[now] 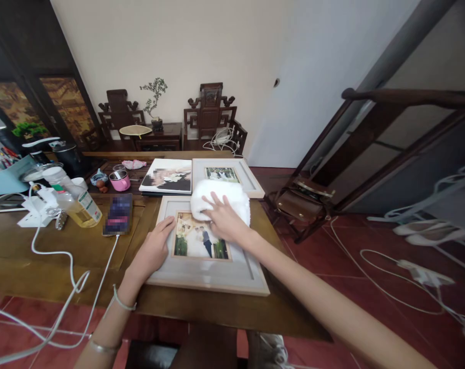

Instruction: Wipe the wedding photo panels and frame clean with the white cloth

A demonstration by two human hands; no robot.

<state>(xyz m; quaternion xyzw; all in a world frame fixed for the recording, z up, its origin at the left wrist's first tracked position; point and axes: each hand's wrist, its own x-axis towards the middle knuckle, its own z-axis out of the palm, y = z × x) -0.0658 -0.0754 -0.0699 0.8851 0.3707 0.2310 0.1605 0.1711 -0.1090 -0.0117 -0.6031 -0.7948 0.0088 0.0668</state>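
A light wooden picture frame (213, 288) lies flat on the table in front of me, with a wide pale mat around a small wedding photo (202, 241). My left hand (153, 251) is closed over the frame's left edge, fingertips resting on its border. A fluffy white cloth (238, 200) covers the upper right part of the frame. My right hand (225, 218) holds this cloth down, fingers spread across the top. Behind, a second framed photo (251, 179) lies partly under the cloth, beside a photo panel (181, 177).
Left on the wooden table (102, 277) are a charging phone (118, 215), a bottle of yellow liquid (84, 210), a white power strip (40, 205) and a pink mug (119, 181). White cables trail off the front edge. A wooden chair (313, 195) stands right; dark carved chairs are behind.
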